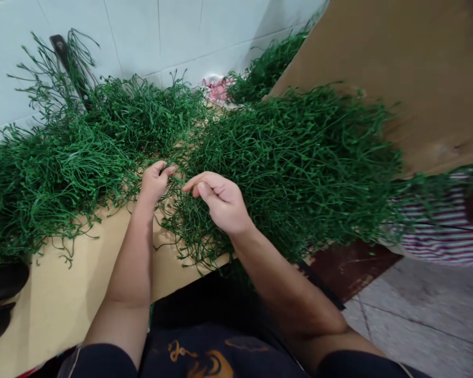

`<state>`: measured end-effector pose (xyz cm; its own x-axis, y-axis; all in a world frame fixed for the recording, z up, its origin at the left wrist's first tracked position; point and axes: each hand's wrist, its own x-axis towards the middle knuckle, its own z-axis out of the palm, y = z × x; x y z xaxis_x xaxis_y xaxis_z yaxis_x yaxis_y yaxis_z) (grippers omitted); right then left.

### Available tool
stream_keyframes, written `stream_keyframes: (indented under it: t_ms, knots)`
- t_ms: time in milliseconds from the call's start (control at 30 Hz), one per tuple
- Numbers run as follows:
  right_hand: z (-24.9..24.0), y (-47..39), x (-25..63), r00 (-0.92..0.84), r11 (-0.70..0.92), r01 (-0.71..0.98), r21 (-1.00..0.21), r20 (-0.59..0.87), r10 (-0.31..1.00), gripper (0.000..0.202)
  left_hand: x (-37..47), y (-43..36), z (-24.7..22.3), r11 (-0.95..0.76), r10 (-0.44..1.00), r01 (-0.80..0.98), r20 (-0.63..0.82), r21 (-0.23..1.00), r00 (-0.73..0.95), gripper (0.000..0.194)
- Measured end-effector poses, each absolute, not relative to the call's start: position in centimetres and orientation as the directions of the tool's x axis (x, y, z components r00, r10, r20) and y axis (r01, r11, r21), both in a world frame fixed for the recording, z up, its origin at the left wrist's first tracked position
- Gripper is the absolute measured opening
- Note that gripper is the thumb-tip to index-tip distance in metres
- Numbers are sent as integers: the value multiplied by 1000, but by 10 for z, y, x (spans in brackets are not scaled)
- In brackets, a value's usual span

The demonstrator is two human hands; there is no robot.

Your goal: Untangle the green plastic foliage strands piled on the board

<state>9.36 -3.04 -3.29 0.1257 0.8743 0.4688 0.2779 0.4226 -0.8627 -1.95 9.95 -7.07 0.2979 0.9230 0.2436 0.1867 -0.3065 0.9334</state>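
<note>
In the head view, my left hand (154, 181) is closed over the gap between two heaps of green stems, its thumb and fingers curled together. Close by on its right, my right hand (223, 199) is also closed, thumb against the bent fingers. A few thin green stems (174, 185) show between the hands; whether either hand grips one is too small to tell. The right heap of thin green stems (299, 157) with small bud-like tips lies under and beyond my right hand. Another heap of such stems (74, 152) spreads to my left.
Both heaps lie on a tan tabletop (79, 283). A large brown cardboard sheet (398, 68) stands at the right. White tiled wall (142, 31) closes off the back, with a pink-and-white bag (217, 90) near it. Black objects (3, 281) sit at the left edge; striped cloth (445, 236) lies right.
</note>
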Motion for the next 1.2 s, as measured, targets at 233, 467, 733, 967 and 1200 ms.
stream_keyframes:
  t_ms: [233, 467, 733, 967, 1200]
  knots:
    - [18, -75, 122, 325, 502, 386, -774, 624, 710, 26, -48, 121, -80, -154, 988, 285, 145, 946, 51, 27]
    - [13, -70, 197, 356, -114, 852, -511, 406, 842, 27, -42, 107, -65, -99, 917, 26, 81, 995, 391, 36]
    - [-15, -11, 117, 196, 133, 737, -663, 397, 897, 29, -47, 107, -62, -29, 886, -139, 90, 990, 455, 32]
    - [-36, 37, 84, 132, 119, 630, -767, 257, 957, 22, -49, 106, -62, -10, 884, -195, 100, 981, 457, 31]
    - [-49, 38, 77, 120, 56, 631, -774, 169, 978, 22, -43, 105, -63, 12, 896, -245, 98, 969, 432, 27]
